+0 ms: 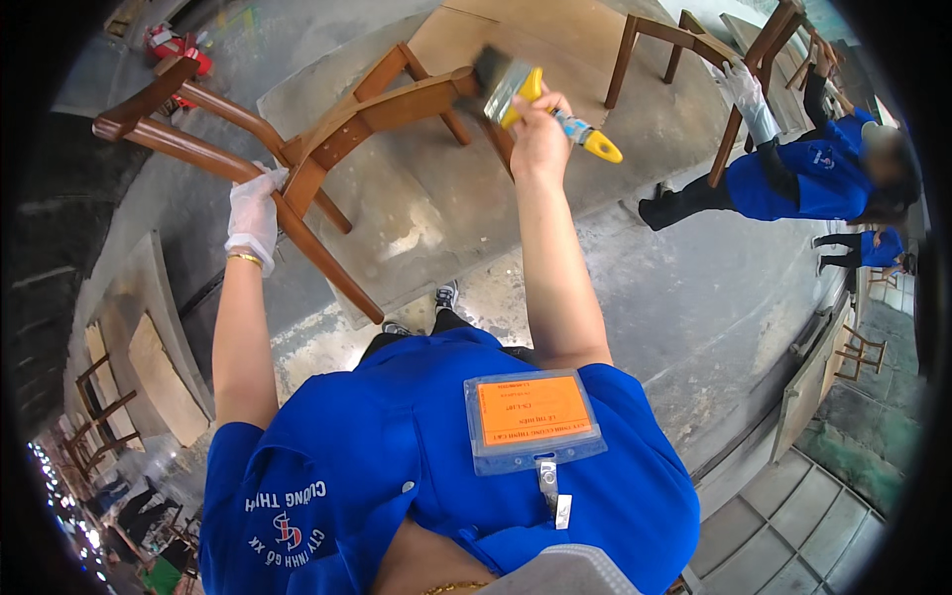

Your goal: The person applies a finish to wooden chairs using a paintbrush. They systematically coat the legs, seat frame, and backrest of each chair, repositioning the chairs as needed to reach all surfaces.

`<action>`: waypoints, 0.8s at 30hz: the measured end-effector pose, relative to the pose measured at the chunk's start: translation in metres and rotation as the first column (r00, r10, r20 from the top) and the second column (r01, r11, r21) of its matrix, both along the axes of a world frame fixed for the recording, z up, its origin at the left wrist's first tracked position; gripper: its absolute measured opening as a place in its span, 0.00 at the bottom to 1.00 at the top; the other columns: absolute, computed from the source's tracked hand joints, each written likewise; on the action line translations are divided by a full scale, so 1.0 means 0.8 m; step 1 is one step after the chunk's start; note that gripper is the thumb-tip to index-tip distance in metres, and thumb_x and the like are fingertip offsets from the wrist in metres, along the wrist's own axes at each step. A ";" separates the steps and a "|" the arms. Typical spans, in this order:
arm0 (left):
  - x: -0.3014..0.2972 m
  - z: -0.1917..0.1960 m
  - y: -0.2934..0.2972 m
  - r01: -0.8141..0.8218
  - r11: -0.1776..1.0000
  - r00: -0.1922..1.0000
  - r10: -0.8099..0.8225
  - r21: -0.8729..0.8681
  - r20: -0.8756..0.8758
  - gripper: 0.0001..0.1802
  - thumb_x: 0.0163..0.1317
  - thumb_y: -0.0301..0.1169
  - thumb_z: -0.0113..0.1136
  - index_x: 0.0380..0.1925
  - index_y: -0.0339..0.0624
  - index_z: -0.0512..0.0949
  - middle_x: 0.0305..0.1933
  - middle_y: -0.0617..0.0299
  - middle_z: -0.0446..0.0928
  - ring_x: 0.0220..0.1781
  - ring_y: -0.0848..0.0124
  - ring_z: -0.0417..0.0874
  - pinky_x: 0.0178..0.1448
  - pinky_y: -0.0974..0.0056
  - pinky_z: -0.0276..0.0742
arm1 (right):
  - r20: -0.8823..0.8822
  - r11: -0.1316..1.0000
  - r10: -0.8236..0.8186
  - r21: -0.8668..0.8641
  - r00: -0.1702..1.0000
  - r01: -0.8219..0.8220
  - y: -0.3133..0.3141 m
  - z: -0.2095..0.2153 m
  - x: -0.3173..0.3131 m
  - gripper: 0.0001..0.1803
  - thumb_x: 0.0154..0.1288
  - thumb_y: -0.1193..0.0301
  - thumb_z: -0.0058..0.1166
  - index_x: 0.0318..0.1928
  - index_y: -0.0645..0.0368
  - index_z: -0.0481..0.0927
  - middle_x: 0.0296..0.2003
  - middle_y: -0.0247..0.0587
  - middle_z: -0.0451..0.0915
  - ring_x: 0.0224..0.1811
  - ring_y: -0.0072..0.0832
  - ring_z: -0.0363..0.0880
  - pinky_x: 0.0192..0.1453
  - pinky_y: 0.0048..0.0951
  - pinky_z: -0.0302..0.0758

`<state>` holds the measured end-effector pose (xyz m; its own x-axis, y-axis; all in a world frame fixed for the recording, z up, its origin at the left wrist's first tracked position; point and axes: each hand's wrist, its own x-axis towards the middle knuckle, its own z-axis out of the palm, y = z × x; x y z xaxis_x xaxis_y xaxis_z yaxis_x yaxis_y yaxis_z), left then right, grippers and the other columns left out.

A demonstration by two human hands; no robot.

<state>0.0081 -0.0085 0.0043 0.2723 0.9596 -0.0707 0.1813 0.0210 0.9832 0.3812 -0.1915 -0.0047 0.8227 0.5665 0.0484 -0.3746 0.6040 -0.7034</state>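
A brown wooden chair frame with no seat panel tilts in front of me, its backrest end to the left. Around one of its long posts my left hand, in a thin whitish glove, is closed. My bare right hand grips a wide flat paintbrush with a yellow handle, a metal ferrule and dark bristles. The bristles are at the right end of the chair's curved rail, and I cannot tell whether they touch it.
Under the chair lies a large stained board. To the right a co-worker in blue, with a gloved hand, holds another chair frame. Farther off stands another person. A red object is at the far left, above more chair frames.
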 end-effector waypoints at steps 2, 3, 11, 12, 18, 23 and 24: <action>-0.004 0.006 -0.006 -0.007 0.999 0.999 0.009 -0.047 0.049 0.13 0.63 0.30 0.71 0.44 0.45 0.76 0.43 0.67 0.75 0.47 0.73 0.79 0.55 0.65 0.77 | -0.074 0.989 0.064 0.140 0.995 -0.053 -0.015 -0.022 0.001 0.17 0.67 0.87 0.62 0.33 0.51 0.71 0.64 0.40 0.79 0.59 0.32 0.78 0.59 0.35 0.76; -0.005 0.006 -0.008 -0.006 0.998 0.998 0.010 -0.067 0.059 0.14 0.63 0.30 0.72 0.44 0.45 0.76 0.43 0.67 0.75 0.47 0.72 0.79 0.54 0.64 0.77 | -0.104 0.996 0.023 0.083 0.994 -0.014 -0.029 -0.049 -0.006 0.18 0.69 0.87 0.62 0.32 0.49 0.70 0.59 0.37 0.81 0.57 0.30 0.79 0.60 0.35 0.76; -0.011 0.004 -0.007 -0.022 1.000 0.999 0.022 -0.010 0.031 0.16 0.61 0.29 0.73 0.46 0.41 0.78 0.41 0.63 0.79 0.44 0.70 0.81 0.53 0.62 0.78 | -0.176 0.672 -0.598 -0.641 0.782 0.370 -0.227 -0.254 -0.036 0.17 0.62 0.87 0.64 0.33 0.48 0.75 0.48 0.37 0.83 0.49 0.34 0.85 0.51 0.38 0.83; -0.007 0.005 -0.010 -0.024 0.997 0.999 0.028 -0.077 0.043 0.15 0.62 0.30 0.73 0.45 0.41 0.78 0.41 0.64 0.79 0.45 0.70 0.81 0.54 0.62 0.78 | -0.135 0.634 -0.659 -0.630 0.739 0.450 -0.219 -0.248 -0.037 0.16 0.61 0.88 0.64 0.34 0.50 0.76 0.52 0.41 0.83 0.52 0.37 0.85 0.54 0.41 0.84; -0.007 0.006 -0.007 -0.043 0.996 0.999 0.045 -0.079 0.024 0.17 0.62 0.31 0.73 0.47 0.40 0.79 0.42 0.62 0.80 0.48 0.69 0.83 0.55 0.61 0.80 | 0.872 0.881 -0.044 -0.197 0.488 0.430 -0.083 -0.071 -0.092 0.13 0.60 0.87 0.69 0.28 0.59 0.78 0.64 0.55 0.82 0.62 0.48 0.85 0.68 0.44 0.81; -0.014 -0.013 0.005 -0.028 0.993 0.986 0.046 -0.111 0.158 0.21 0.60 0.30 0.75 0.50 0.42 0.77 0.44 0.63 0.80 0.47 0.70 0.81 0.53 0.61 0.79 | 0.931 0.751 0.284 -0.365 0.230 0.551 -0.025 0.013 -0.119 0.10 0.50 0.84 0.62 0.28 0.54 0.81 0.63 0.50 0.84 0.55 0.44 0.90 0.58 0.34 0.85; -0.014 -0.016 0.010 -0.027 0.997 0.991 0.037 -0.078 0.126 0.20 0.60 0.29 0.75 0.50 0.43 0.76 0.44 0.64 0.79 0.47 0.71 0.81 0.53 0.62 0.79 | 0.929 0.763 0.278 -0.368 0.245 0.531 -0.028 0.017 -0.127 0.09 0.50 0.84 0.62 0.29 0.54 0.81 0.63 0.49 0.84 0.56 0.45 0.90 0.58 0.35 0.85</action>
